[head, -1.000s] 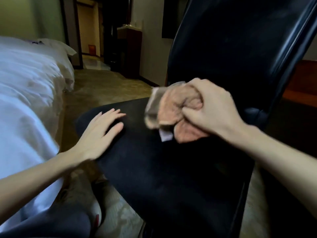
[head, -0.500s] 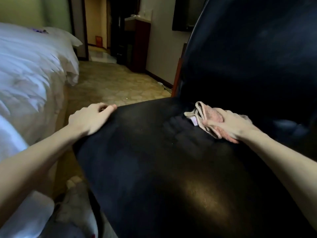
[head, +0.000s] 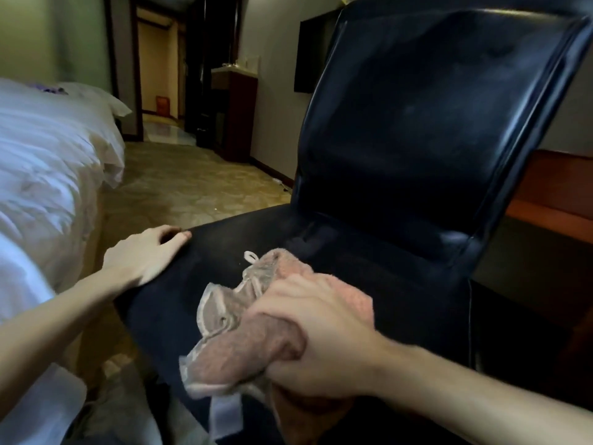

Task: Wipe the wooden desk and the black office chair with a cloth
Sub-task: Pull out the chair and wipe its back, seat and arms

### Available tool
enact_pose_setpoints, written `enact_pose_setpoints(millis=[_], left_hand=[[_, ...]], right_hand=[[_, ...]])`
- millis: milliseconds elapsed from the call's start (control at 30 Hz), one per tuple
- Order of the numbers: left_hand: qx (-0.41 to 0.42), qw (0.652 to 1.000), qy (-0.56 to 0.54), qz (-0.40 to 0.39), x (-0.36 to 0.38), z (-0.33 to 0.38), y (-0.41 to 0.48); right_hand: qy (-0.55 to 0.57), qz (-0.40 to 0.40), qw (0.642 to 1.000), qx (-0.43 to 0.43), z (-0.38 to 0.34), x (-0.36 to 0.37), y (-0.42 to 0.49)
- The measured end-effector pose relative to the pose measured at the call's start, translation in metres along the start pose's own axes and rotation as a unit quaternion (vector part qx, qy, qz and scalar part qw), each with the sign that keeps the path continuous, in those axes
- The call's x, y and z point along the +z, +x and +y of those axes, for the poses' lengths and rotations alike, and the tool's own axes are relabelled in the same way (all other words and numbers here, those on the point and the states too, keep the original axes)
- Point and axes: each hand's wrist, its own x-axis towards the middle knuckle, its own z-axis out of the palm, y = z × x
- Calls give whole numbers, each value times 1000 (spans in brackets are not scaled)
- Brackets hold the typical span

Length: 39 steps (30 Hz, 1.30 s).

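Two hands on the black office chair (head: 433, 123) at once: right hand (head: 321, 329) balled round the pink cloth (head: 263, 345), fingers (head: 282, 297) curled tight into its folds, pressing it down at the front part of the seat (head: 231, 248); left hand (head: 144, 255) gripping the seat's left edge, fingers (head: 173, 239) hooked over the rim. Probably mid-stroke on the seat, with the backrest (head: 417, 175) showing dull smears and likely not done yet

Spread the wad flatter under the palm for wider contact, instead of rubbing with one small bunched lump. Tuck in the loose hem and the white label (head: 224, 412) trailing off the front edge, to avoid dragging or snagging. Work in long overlapping passes from the crease at the back toward the front lip, then out to each side. Lean on the left grip to stop the chair swivelling or sliding away under pressure. Press firmly but evenly; smooth leather-like surface, likely to streak under a hard knot of towel. Shift the left hand before wiping the strip beneath it. Afterwards up the backrest, top to bottom, turning the cloth to a fresh face

Wooden tabletop (head: 552, 194) visible behind the chair at right, well apart from the cloth; impossible to judge from here whether already wiped
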Motion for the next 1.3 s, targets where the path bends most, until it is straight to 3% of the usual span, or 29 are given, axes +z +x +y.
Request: enact_pose_setpoints(millis=[133,233,333,533,633,800,967,1167,1233,1300], left_hand=[[-2,1000,-26,-5,-4,-6,0],[2,1000,-14,12,2,-8,0],[0,1000,-11,24,6,-11,3],[18,999,-3,44,12,-18,5],[15,998,7,68,13,-16,3],[1,997,-7,80,14,-11,-11],[-23,997,-28,62,7,-7,-17],[-37,998,-36,35,-1,-2,-28],[-35,998,-37,38,-2,-2,-33],[-29,998,-36,42,-2,-3,-38]], right_hand=[[-49,166,984,32,41,-47,20],[-153,206,961,104,88,-82,53],[-201,123,946,225,140,-90,90],[-133,-47,888,437,239,-31,117],[-145,-46,866,476,258,-8,125],[-186,-17,908,375,200,2,121],[-82,-27,986,142,65,24,100],[-30,-43,997,-52,-24,27,47],[-66,29,995,-74,-19,13,31],[-101,138,984,-39,7,-14,13]])
